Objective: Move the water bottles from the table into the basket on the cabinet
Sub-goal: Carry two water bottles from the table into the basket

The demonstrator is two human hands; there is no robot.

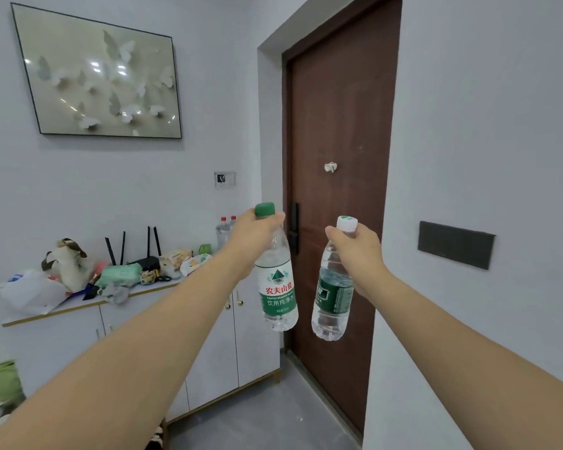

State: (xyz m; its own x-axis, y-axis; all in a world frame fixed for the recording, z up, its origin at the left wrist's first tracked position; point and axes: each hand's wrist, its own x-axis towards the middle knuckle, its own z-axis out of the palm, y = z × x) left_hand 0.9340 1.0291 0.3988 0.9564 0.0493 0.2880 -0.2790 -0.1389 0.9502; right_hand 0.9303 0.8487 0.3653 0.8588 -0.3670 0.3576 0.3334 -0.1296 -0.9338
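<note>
Both hands grip a water bottle by the neck, hanging upright, the left hand (251, 235) with the green-capped bottle (277, 284) nearer the cabinet (208, 345) lying forward-left than the right hand (358, 251) with the white-capped bottle (332, 297); no basket is discernible there.

Green-capped bottle (277, 274), white-capped bottle (333, 287), brown door (338, 125).

green-cap bottle (278, 287) label: red "农夫山泉", white "饮用纯净水" on green band, small "PURIFIED DRINKING WATER" line | white-cap bottle (333, 293) dark green label: print too blurred to read | no other legible text
</note>
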